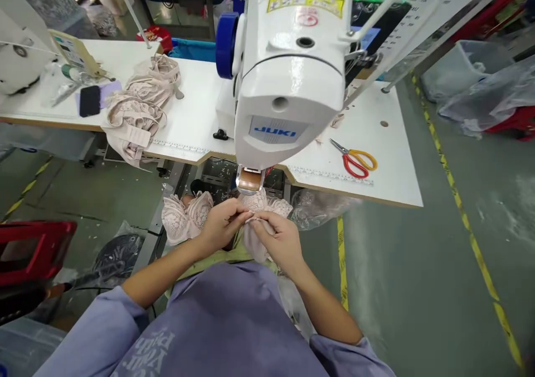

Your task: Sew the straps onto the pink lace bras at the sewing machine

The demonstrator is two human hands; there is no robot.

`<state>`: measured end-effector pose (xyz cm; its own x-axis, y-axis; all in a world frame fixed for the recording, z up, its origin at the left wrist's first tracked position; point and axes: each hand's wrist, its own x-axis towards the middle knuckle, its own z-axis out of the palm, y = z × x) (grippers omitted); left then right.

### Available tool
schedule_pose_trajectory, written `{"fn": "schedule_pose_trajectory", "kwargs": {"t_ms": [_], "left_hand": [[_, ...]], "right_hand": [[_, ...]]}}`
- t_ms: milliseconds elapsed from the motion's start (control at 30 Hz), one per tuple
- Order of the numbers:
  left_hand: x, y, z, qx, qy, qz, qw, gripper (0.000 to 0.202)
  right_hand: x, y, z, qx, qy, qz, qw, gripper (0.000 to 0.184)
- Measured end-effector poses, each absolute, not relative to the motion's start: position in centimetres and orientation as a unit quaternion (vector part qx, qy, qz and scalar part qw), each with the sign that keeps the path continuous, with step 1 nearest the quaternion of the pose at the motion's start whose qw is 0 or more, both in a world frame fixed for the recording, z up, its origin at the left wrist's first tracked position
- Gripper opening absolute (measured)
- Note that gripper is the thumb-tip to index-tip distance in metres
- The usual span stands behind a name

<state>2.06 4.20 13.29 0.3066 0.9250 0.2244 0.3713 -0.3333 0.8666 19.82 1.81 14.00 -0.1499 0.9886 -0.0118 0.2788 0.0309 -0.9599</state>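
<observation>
My left hand (223,223) and my right hand (281,242) meet just below the head of a white sewing machine (290,98). Both are closed, thumbs and fingers pinching the edge of a pale pink lace bra (258,200). Some of its fabric hangs below my fingers over my lap, and part of it lies under the machine's needle guard. Left of my left hand, molded lace cups (180,221) rest at my lap; whether they belong to the same bra, I cannot tell.
Red-and-yellow handled scissors (357,162) lie on the white table (393,165), right of the machine. A heap of pink lace bras (140,101) overhangs its left edge, beside a black phone (90,101). A red stool (37,249) stands at left; plastic bins (463,67) stand at right.
</observation>
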Motion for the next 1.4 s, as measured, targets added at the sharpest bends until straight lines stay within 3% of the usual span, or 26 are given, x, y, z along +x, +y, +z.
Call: {"fn": "schedule_pose_trajectory", "kwargs": {"t_ms": [167, 333, 867, 1200, 1400], "left_hand": [[1.3, 4.5, 14.0, 0.738, 0.461, 0.356, 0.340, 0.025], [1.0, 4.3, 14.8, 0.807, 0.430, 0.319, 0.249, 0.023], [1.4, 4.9, 15.3, 0.830, 0.405, 0.305, 0.233, 0.019], [1.6, 5.6, 15.7, 0.849, 0.386, 0.248, 0.263, 0.023], [1.4, 5.5, 14.9, 0.886, 0.379, 0.191, 0.189, 0.032]], "right_hand": [[20.4, 2.9, 13.8, -0.531, -0.629, 0.405, 0.399, 0.019], [21.4, 4.5, 14.2, -0.546, -0.689, 0.329, 0.345, 0.018], [23.5, 6.3, 16.6, -0.447, -0.647, 0.577, 0.220, 0.018], [23.8, 6.0, 17.0, -0.450, -0.668, 0.553, 0.210, 0.017], [23.5, 5.4, 16.4, -0.475, -0.667, 0.523, 0.235, 0.011]]}}
